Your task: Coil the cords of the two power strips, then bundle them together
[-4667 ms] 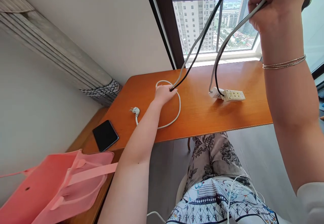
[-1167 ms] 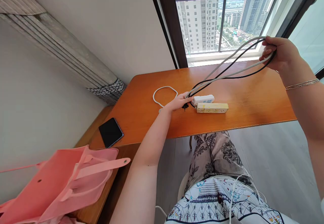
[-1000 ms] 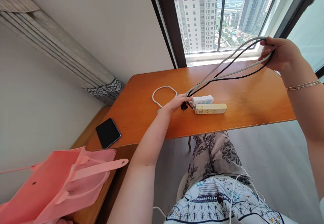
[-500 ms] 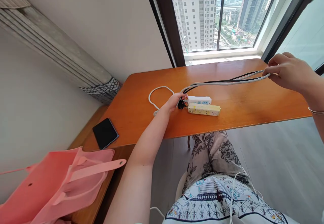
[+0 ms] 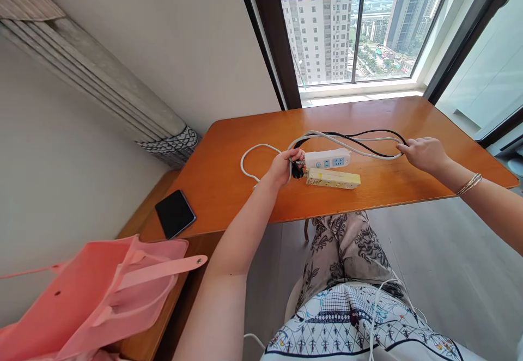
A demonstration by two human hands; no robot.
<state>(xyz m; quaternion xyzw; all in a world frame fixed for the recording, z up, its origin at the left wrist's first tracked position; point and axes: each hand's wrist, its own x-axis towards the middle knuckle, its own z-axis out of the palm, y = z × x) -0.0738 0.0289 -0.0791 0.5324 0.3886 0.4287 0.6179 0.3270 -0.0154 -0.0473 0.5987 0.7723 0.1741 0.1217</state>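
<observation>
A bundle of white and black power cords (image 5: pixel 347 136) stretches in slack loops between my two hands above the wooden table. My left hand (image 5: pixel 285 166) is closed around the cords near their ends, with a black plug (image 5: pixel 297 170) poking out below its fingers. At the right, my right hand (image 5: pixel 421 155) pinches the far bend of the same bundle. Just right of my left hand lie a white power strip (image 5: pixel 328 159) and, nearer to me, a yellowed power strip (image 5: pixel 333 178). A loop of white cord (image 5: pixel 244 160) curves out on the table left of my left hand.
A black phone or tablet (image 5: pixel 175 214) lies on the left part of the wooden table (image 5: pixel 229 197). Closer to me at the left is an open pink bag (image 5: pixel 102 295) with a strap. A window (image 5: pixel 359 34) stands behind the table, and a tied curtain (image 5: pixel 122 94) hangs left.
My right hand has come down and left toward the table, and the cords between my hands have gone from taut to slack. My left hand keeps its hold; the white strip has shifted slightly.
</observation>
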